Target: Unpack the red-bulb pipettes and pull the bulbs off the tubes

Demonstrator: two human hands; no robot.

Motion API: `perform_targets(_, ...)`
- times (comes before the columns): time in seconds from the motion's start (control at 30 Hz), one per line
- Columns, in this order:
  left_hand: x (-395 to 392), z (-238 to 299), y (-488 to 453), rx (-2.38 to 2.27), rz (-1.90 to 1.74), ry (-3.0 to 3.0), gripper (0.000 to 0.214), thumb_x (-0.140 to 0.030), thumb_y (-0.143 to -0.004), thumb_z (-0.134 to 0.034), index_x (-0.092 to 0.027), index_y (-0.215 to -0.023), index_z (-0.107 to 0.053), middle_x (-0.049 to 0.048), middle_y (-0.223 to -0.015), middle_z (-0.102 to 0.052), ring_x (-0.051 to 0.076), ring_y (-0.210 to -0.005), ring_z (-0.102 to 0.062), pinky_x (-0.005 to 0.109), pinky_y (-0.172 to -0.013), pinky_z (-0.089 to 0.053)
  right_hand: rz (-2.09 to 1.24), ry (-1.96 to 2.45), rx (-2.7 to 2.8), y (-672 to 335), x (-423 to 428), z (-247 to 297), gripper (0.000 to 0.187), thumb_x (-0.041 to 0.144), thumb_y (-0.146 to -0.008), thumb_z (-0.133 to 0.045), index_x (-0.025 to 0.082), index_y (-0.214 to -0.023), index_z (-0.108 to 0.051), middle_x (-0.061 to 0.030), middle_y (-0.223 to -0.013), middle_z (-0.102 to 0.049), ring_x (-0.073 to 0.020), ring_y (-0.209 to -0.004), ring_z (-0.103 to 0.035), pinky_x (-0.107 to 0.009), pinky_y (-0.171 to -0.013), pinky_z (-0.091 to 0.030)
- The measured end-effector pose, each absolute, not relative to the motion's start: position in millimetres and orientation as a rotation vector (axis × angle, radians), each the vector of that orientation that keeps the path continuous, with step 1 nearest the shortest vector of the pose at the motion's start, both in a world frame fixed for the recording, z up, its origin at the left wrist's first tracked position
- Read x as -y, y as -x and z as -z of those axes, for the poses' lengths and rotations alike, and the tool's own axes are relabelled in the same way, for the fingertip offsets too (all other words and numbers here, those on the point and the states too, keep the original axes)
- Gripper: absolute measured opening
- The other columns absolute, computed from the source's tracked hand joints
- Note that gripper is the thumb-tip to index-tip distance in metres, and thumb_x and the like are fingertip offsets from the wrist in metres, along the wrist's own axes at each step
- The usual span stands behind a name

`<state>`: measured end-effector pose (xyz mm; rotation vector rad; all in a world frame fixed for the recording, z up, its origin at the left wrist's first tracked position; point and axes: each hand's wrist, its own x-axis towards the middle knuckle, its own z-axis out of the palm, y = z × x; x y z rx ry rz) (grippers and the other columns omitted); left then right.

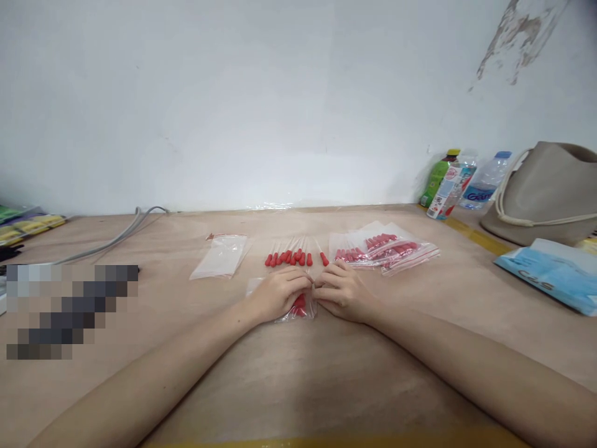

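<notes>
My left hand (278, 292) and my right hand (342, 291) rest side by side on the wooden table (289, 379), both with fingers curled onto a small clear zip bag (298, 309) that holds red-bulbed droppers. Just beyond the hands lies a loose row of red-bulbed droppers (293, 256). To the right of that row sit several filled bags (385, 249) stacked and overlapping. An empty clear bag (220, 255) lies to the left of the row.
A grey cable (112, 239) runs along the back left. Bottles (459, 183) stand at the wall on the right, beside a beige bag (548, 193) and a blue packet (553, 272). Yellow and green items (28, 225) sit at the far left edge.
</notes>
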<state>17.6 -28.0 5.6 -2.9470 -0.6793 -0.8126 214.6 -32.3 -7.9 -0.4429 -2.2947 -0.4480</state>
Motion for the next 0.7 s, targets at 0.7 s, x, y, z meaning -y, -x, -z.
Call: perform_targets(0.7,31,-22,8,0.902,0.754,3.012,0.026,-0.017,-0.090,-0.033,-0.021,-0.110,-0.049,0.0035,-0.115,-0.058,0.015,-0.106,-0.054,0.030,-0.090,-0.044,-0.266,0.743,2.455,-222,40,-8,0.018,0.017,-0.082,-0.047,0.021,-0.094,-0.059,-0.0026,-0.089,-0.063,-0.0155,-0.087,-0.052,-0.032,-0.079,-0.040)
